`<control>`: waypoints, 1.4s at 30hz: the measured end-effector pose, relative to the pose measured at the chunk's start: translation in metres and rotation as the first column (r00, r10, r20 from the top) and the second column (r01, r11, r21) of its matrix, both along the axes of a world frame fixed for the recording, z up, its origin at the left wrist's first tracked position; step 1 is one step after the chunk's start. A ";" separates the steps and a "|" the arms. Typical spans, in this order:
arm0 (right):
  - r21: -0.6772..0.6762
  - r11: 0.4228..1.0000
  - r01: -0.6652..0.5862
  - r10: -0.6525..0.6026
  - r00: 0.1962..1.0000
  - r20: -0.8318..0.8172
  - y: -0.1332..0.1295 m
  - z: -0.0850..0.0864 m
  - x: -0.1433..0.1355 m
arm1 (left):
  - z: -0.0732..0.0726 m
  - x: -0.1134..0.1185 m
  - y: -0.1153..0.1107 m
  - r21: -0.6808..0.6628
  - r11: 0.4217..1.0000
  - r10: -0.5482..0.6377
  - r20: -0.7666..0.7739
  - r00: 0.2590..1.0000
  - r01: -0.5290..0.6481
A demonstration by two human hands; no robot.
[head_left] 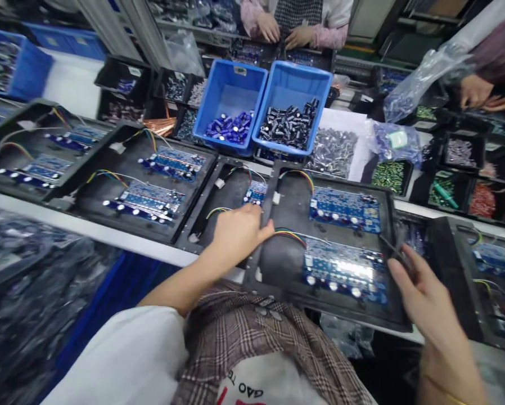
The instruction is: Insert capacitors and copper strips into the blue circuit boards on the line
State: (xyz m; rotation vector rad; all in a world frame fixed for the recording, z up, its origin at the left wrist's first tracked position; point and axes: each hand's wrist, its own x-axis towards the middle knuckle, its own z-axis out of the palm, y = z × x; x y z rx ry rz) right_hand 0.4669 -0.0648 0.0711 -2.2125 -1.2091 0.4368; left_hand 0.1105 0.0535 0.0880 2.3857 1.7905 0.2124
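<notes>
2 PCBs btwn L grip, R grip.

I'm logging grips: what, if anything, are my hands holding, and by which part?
Right hand: thin dark tool, by its near end. Left hand: cannot tell.

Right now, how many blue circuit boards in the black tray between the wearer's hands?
2: the far circuit board, at the back of the black tray, and the near circuit board, its right end by the right hand. None seem hidden.
</notes>
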 end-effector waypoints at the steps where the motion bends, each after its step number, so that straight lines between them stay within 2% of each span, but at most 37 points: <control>1: -0.020 0.999 -0.044 0.044 0.999 -0.023 0.006 -0.008 -0.022 | -0.001 -0.021 0.004 0.004 0.999 0.033 -0.035 0.999 -0.033; 4: 0.014 0.988 -0.154 0.155 0.981 -0.113 0.024 -0.032 -0.089 | -0.008 -0.079 0.018 0.012 0.994 0.105 -0.132 0.986 -0.105; 6: 0.039 0.980 -0.197 0.200 0.961 -0.192 0.035 -0.046 -0.125 | -0.013 -0.110 0.028 0.019 0.990 0.143 -0.176 0.974 -0.142; 8: 0.043 0.976 -0.214 0.218 0.948 -0.231 0.043 -0.054 -0.152 | -0.019 -0.131 0.038 0.022 0.987 0.162 -0.195 0.967 -0.161; 10: 0.050 0.975 -0.216 0.222 0.954 -0.201 0.049 -0.059 -0.169 | -0.025 -0.144 0.047 0.023 0.988 0.157 -0.198 0.968 -0.155; 13: 0.056 0.975 -0.214 0.220 0.967 -0.130 0.053 -0.064 -0.182 | -0.032 -0.153 0.055 0.010 0.991 0.136 -0.200 0.970 -0.136; 16: 0.067 0.974 -0.216 0.222 0.970 -0.101 0.051 -0.069 -0.186 | -0.030 -0.159 0.058 -0.032 0.995 0.086 -0.216 0.973 -0.095; 19: 0.001 0.974 -0.227 0.227 0.971 -0.075 0.051 -0.064 -0.180 | -0.013 -0.165 0.071 -0.104 0.995 -0.017 -0.224 0.974 -0.006; 21: -0.058 0.973 -0.224 0.224 0.975 -0.002 0.061 -0.048 -0.169 | 0.003 -0.165 0.099 -0.072 0.997 -0.012 -0.214 0.977 -0.004; 22: -0.069 0.972 -0.225 0.229 0.972 0.059 0.072 -0.036 -0.163 | 0.011 -0.162 0.119 -0.014 1.000 0.016 -0.193 0.981 -0.019; 24: -0.004 0.969 -0.249 0.241 0.936 0.258 0.107 -0.009 -0.153 | 0.025 -0.149 0.169 0.130 0.991 0.053 -0.110 0.993 -0.039; 25: 0.014 0.941 -0.337 0.314 0.890 0.330 0.131 0.004 -0.149 | 0.030 -0.139 0.196 0.178 0.984 0.041 -0.060 0.997 -0.030; 27: 0.049 0.857 -0.514 0.441 0.778 0.447 0.185 0.024 -0.145 | 0.033 -0.111 0.242 0.165 0.986 -0.013 -0.013 1.000 0.015; 29: 0.042 0.793 -0.608 0.502 0.689 0.523 0.237 0.030 -0.146 | 0.030 -0.076 0.271 0.137 0.986 -0.099 -0.001 0.995 0.098; 31: -0.008 0.744 -0.668 0.551 0.607 0.573 0.277 0.025 -0.150 | 0.020 -0.039 0.282 0.189 0.957 -0.228 0.034 0.973 0.218; 34: -0.063 0.706 -0.705 0.606 0.557 0.568 0.309 0.010 -0.155 | -0.002 0.009 0.284 0.229 0.902 -0.390 0.068 0.918 0.366; 36: -0.046 0.705 -0.707 0.623 0.587 0.518 0.315 0.004 -0.154 | -0.015 0.032 0.289 0.150 0.899 -0.425 0.067 0.903 0.412; 39: 0.031 0.717 -0.697 0.628 0.663 0.408 0.316 0.005 -0.147 | -0.027 0.050 0.305 0.036 0.903 -0.430 0.065 0.900 0.429; 42: 0.153 0.728 -0.668 0.618 0.737 0.273 0.313 0.010 -0.138 | -0.029 0.056 0.321 0.078 0.895 -0.445 0.071 0.893 0.440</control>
